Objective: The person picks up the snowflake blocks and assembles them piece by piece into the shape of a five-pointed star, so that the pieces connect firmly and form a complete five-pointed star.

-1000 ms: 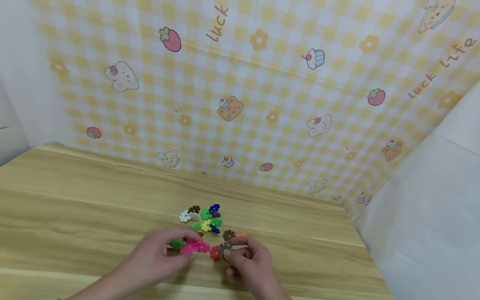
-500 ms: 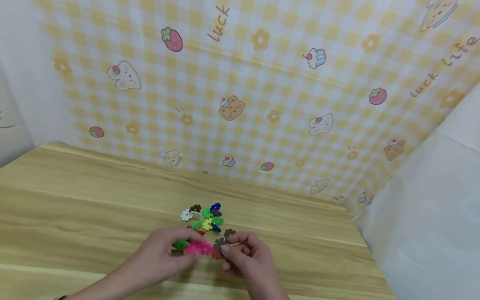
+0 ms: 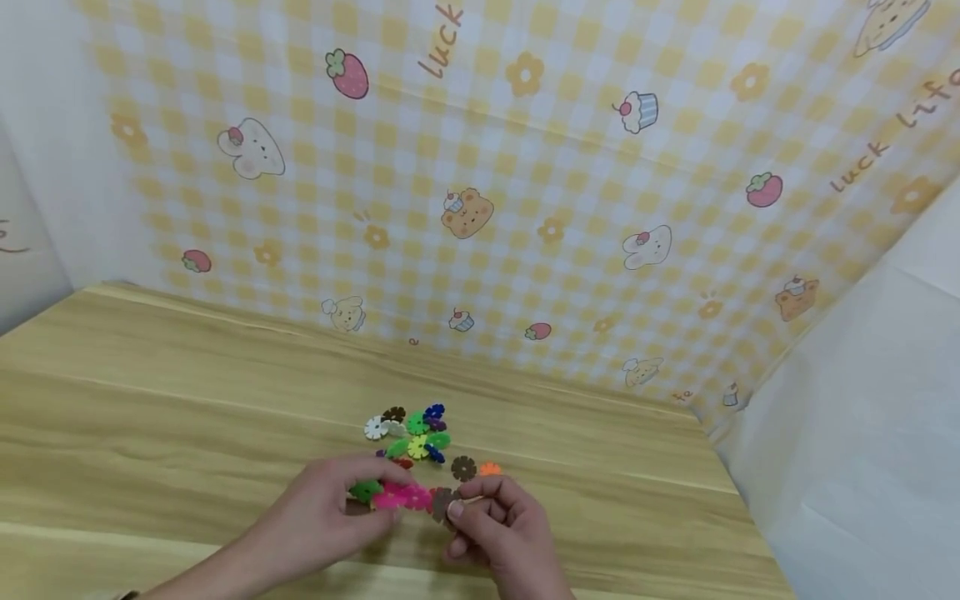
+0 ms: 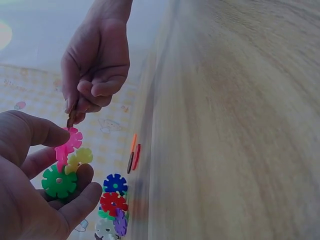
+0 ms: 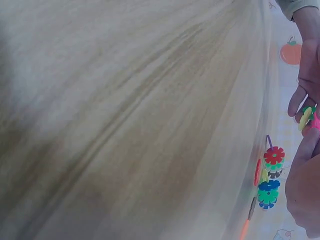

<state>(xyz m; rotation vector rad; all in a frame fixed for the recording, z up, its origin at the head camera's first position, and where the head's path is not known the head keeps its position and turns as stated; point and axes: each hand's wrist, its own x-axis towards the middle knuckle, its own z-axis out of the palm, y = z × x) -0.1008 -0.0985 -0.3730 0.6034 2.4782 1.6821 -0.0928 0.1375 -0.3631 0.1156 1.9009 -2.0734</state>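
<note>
My left hand (image 3: 322, 517) holds a joined cluster of notched plastic snowflake discs between thumb and fingers. Pink discs (image 3: 392, 499) form its right end; a green disc (image 4: 59, 181) and a yellow disc (image 4: 84, 155) show in the left wrist view. My right hand (image 3: 510, 533) pinches a brown disc (image 3: 444, 505) between thumb and index finger. A bit of red disc (image 3: 432, 495) shows behind the brown one. The brown and red discs meet the pink end in the head view; whether their slots interlock cannot be told.
Behind the hands, joined white discs (image 3: 375, 427) and a yellow disc (image 3: 418, 447) with green and blue ones lie on the wooden table (image 3: 187, 392). A loose brown disc (image 3: 463, 468) and an orange disc (image 3: 490, 470) lie farther right. A checked cloth (image 3: 510, 275) rises behind.
My right hand has moved left, bringing the brown and red discs from apart to against the pink discs. The brown disc has turned and now covers most of the red one.
</note>
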